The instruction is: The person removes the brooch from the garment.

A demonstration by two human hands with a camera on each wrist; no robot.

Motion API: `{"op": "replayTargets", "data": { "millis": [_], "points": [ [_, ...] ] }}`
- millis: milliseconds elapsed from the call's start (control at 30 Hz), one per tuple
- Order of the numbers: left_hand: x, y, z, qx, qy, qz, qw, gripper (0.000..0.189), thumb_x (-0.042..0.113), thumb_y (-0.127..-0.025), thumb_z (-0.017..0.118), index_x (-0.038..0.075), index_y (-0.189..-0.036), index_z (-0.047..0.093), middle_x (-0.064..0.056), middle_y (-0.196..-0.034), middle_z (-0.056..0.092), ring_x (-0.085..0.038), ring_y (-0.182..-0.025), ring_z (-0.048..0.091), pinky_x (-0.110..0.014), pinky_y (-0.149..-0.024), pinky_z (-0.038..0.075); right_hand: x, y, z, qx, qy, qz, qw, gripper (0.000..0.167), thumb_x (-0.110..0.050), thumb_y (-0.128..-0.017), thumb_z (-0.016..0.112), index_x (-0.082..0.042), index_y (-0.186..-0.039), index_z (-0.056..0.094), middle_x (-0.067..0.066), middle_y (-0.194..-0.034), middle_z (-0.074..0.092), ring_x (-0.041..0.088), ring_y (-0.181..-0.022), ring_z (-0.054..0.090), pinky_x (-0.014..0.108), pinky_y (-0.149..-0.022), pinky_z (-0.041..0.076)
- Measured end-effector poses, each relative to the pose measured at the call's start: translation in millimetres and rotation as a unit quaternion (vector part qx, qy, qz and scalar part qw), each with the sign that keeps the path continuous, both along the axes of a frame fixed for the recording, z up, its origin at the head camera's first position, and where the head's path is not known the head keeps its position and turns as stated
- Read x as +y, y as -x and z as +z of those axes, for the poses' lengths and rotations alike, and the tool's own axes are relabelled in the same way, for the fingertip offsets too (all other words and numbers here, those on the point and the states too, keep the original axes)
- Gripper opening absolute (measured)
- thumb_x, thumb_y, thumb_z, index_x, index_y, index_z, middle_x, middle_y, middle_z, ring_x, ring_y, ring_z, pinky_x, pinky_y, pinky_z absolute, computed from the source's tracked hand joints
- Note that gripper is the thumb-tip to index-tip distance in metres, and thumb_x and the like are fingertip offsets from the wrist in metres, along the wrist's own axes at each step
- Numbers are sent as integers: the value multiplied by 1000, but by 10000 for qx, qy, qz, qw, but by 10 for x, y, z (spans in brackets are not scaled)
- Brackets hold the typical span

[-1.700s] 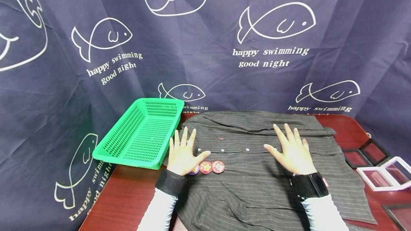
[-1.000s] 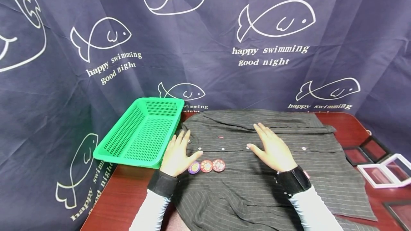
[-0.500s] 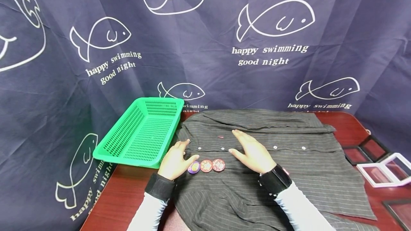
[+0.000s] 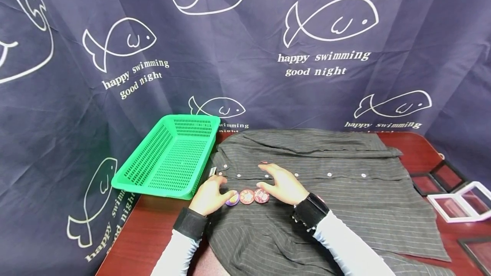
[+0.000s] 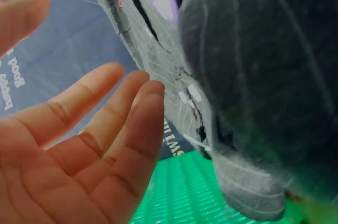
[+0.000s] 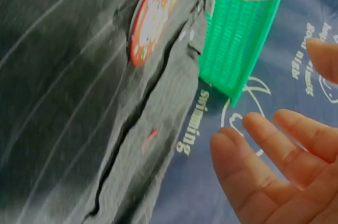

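Observation:
A dark grey pinstriped shirt (image 4: pixel 356 208) with small white buttons lies spread on the table. Three round badges sit side by side on it: a purple badge (image 4: pixel 232 200), a red badge (image 4: pixel 246 196) and another red badge (image 4: pixel 261 196). My left hand (image 4: pixel 210 196) hovers by the collar end, its thumb tip at the purple badge in the head view. From the other side my right hand (image 4: pixel 287 186) reaches in, thumb tip close over the rightmost red badge. Both wrist views show the fingers slightly bent and apart, with nothing between them.
A green plastic basket (image 4: pixel 184 195) stands at the table's left, close beside my left hand. On the right lie a black frame (image 4: pixel 426 185), a white hinged frame (image 4: pixel 452 208) and a dark-rimmed frame (image 4: pixel 477 252). A navy curtain (image 4: pixel 253 63) hangs behind the table.
My right hand has swept left across the shirt to the badges. My left hand has drawn slightly down and left, then closer to the purple badge. Both hands' spread fingers have relaxed.

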State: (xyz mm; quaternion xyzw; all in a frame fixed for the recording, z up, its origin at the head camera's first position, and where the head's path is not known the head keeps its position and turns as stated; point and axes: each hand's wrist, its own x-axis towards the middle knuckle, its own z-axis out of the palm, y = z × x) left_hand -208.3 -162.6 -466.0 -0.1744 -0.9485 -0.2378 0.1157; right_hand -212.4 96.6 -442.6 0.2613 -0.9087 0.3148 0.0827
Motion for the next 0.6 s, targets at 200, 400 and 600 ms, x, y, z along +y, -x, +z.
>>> {"op": "replayTargets", "data": {
  "millis": [200,400,600],
  "points": [
    [4,12,-65,-52,117,-79,9999,36,31,-75,80,3,-93,69,-8,-89,67,-25,-83,64,-41,-77,51,-127,31,-47,-202,52,250,9995,46,-28,-90,69,-3,-128,62,12,-122,67,26,-98,67,39,-85,52],
    [8,12,-97,-116,41,-143,9998,31,27,-73,81,3,-87,68,-9,-80,64,-21,-74,58,-38,-70,48,-246,88,-132,-420,14,473,9980,38,-22,-86,71,-1,-117,67,10,-104,71,15,-78,64,27,-71,50],
    [2,10,-118,-166,122,-165,9997,30,25,-72,82,3,-86,67,-8,-78,62,-19,-69,55,-36,-65,46,-377,114,-171,-792,50,406,9960,34,-23,-84,74,-3,-111,70,8,-99,73,11,-75,64,24,-69,49]
  ]
}}
